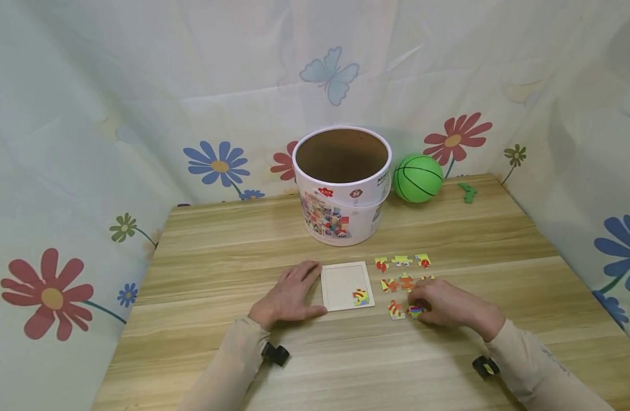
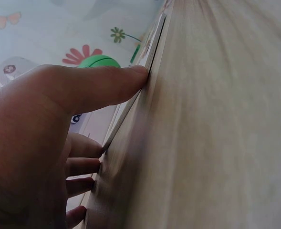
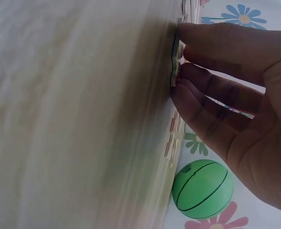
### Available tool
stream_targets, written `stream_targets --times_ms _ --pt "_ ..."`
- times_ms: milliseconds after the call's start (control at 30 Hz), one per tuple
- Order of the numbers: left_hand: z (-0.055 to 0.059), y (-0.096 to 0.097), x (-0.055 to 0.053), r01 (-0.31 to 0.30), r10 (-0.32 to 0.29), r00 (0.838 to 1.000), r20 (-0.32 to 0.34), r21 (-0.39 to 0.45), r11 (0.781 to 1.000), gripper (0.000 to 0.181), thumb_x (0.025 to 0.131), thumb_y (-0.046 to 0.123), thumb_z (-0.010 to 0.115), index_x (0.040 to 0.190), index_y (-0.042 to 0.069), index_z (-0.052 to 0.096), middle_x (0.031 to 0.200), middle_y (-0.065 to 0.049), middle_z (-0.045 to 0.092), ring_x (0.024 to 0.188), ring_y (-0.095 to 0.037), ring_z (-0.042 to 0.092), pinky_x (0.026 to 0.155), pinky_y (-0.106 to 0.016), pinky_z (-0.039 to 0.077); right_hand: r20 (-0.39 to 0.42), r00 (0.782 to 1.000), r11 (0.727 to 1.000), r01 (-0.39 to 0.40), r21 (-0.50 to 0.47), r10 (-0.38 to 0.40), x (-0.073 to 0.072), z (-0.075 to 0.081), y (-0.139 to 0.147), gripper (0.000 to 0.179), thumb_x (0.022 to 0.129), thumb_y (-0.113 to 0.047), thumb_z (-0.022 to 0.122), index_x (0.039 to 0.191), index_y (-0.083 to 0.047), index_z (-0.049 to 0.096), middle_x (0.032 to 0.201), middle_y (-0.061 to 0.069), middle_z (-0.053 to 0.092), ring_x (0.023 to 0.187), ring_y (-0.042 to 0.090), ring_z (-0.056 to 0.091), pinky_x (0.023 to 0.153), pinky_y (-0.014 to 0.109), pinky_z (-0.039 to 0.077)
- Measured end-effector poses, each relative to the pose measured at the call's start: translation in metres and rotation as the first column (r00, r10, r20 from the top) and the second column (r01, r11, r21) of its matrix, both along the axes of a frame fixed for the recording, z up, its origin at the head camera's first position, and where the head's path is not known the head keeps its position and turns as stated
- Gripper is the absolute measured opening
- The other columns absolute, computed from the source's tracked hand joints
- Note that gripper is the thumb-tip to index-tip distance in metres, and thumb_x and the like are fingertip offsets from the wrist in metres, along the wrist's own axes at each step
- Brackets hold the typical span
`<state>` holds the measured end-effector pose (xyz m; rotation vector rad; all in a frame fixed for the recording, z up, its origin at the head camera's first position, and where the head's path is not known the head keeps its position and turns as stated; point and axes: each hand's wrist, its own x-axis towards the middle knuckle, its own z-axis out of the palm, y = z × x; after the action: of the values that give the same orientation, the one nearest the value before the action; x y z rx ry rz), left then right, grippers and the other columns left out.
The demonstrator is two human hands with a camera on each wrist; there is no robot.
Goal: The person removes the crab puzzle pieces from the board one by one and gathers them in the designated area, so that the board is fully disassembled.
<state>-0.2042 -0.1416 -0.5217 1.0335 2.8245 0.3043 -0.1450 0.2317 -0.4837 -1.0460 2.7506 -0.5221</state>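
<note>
A square wooden puzzle tray (image 1: 340, 285) lies on the table with one yellow and red jigsaw piece (image 1: 361, 297) in its near right corner. My left hand (image 1: 291, 294) rests at the tray's left side, thumb (image 2: 126, 78) and fingertips at its edge. To the right of the tray, my right hand (image 1: 448, 305) pinches a rainbow-striped puzzle piece (image 1: 415, 311) between thumb and fingers, low at the tabletop. Beside it lies a red-striped piece (image 1: 395, 310). Several other colourful pieces (image 1: 402, 261) lie in rows farther back, one partly hidden behind the right hand.
Behind the tray stands a white bucket (image 1: 340, 220) with a handle. A green ball (image 1: 419, 178) sits right of it, and a small green toy (image 1: 467, 192) lies near the back right corner. Flower-printed curtains (image 1: 217, 103) hang around the wooden table (image 1: 233, 240).
</note>
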Motion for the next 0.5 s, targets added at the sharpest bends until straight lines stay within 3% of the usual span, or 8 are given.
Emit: stream_targets --times_ms 500 --pt "-0.0006 0.0000 -0.0012 0.003 -0.003 1.000 0.001 -0.008 1.000 0.098 0.083 0.069 0.058 0.153 0.007 0.030 0.157 -0.011 0.027 0.145 -0.027 0.024 0.116 -0.051 0.024 -0.079 0.996 1.000 0.029 -0.008 -0.030 -0.0049 0.0053 -0.0091 0.020 0.079 -0.013 0.077 0.098 -0.011 0.072 0.089 -0.005 0.063 0.077 0.007 0.054 0.068 0.026 0.050"
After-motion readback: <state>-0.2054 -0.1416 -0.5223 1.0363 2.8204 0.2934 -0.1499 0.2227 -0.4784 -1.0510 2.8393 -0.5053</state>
